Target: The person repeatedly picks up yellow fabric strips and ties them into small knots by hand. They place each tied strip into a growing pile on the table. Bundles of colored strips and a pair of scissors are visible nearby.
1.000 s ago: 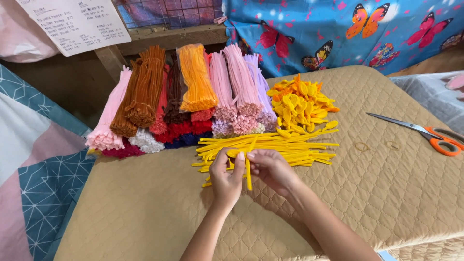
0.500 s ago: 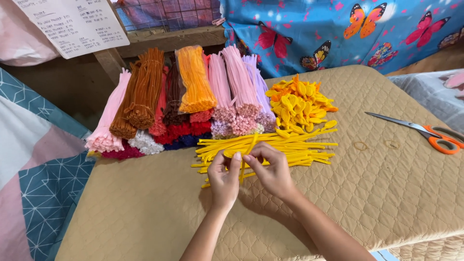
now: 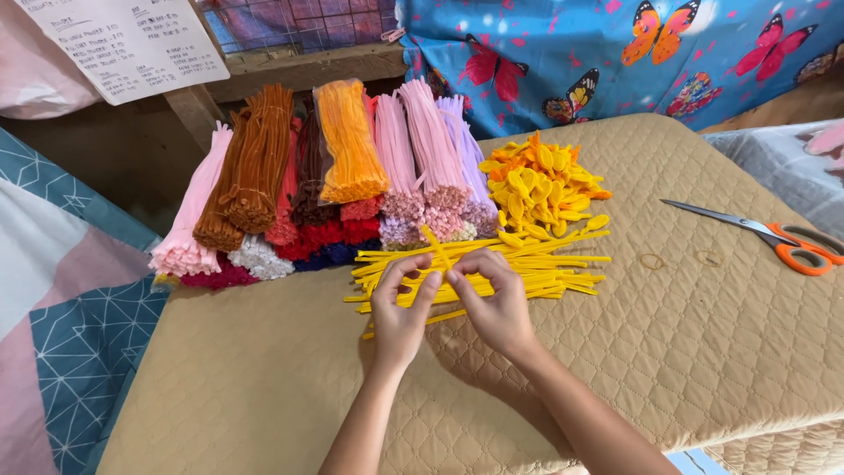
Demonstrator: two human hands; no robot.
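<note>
My left hand and my right hand meet over a loose pile of yellow pipe cleaners on the tan quilted table. Both pinch a single yellow pipe cleaner, which sticks up tilted away from me between the fingertips. Behind the pile lies a heap of folded yellow and orange petal shapes.
Bundles of pipe cleaners in pink, brown, orange, red, white and lilac lie fanned along the table's far edge. Orange-handled scissors and two small rubber bands lie to the right. A butterfly-print cloth hangs behind.
The pipe cleaner pinched by both hands pointed down toward me a second ago. Now its free end sticks up away from me. The hands stayed in place.
</note>
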